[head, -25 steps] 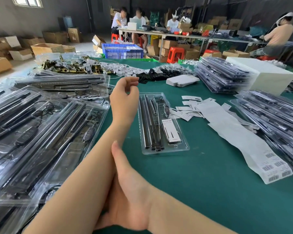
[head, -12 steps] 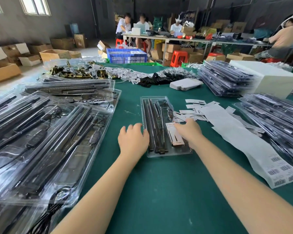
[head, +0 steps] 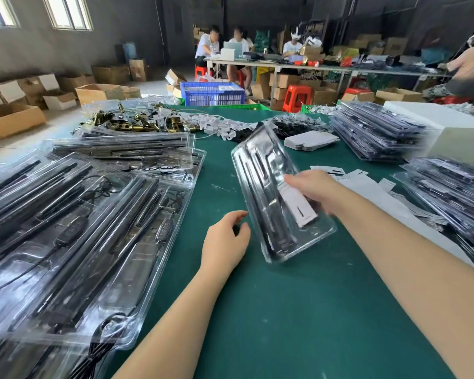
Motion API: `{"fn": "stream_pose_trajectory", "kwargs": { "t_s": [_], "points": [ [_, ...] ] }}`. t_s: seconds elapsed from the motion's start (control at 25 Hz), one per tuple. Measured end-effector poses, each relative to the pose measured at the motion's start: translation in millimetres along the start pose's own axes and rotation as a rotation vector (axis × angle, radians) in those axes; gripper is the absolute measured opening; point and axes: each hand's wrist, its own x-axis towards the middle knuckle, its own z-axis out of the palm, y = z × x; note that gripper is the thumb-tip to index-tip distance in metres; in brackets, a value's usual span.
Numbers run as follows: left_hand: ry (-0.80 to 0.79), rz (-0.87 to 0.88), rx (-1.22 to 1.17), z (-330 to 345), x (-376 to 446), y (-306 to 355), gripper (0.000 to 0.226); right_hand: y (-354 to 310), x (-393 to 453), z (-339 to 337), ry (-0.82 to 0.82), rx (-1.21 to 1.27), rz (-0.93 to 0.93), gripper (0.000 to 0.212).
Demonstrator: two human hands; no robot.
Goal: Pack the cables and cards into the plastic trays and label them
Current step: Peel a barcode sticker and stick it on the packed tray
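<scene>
Blur is smearing the tray (head: pixel 268 192); the right hand (head: pixel 312 187) is gripping its right side, the left hand (head: pixel 225 242) hovering loosely curled beside it.

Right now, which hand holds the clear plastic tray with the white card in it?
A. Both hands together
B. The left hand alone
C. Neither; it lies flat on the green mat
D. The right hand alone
D: the right hand grips the clear plastic tray at its right side by the white card and tilts it up off the green mat, while the left hand hovers beside it with loosely curled fingers, holding nothing.
</scene>
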Motion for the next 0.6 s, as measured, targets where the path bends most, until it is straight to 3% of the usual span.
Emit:
{"fn": "stream_pose_trajectory", "kwargs": {
  "t_s": [0.16,0.36,0.48,0.6],
  "points": [
    [0.121,0.008,-0.087,-1,0,1,0.041,-31,-19,-43,0.317,-0.454,-0.442,0.040],
    [0.438,0.291,0.162,1,-6,12,0.072,-1,-53,-45,0.524,-1.103,-0.735,0.017],
    [0.637,0.545,0.447,1,-6,12,0.058,50,-64,-23,0.543,-1.122,-0.889,0.012],
    [0.579,0.793,0.510,2,-3,8,0.022,93,-62,-10,0.523,-0.957,-0.916,0.005]
  ]
}}
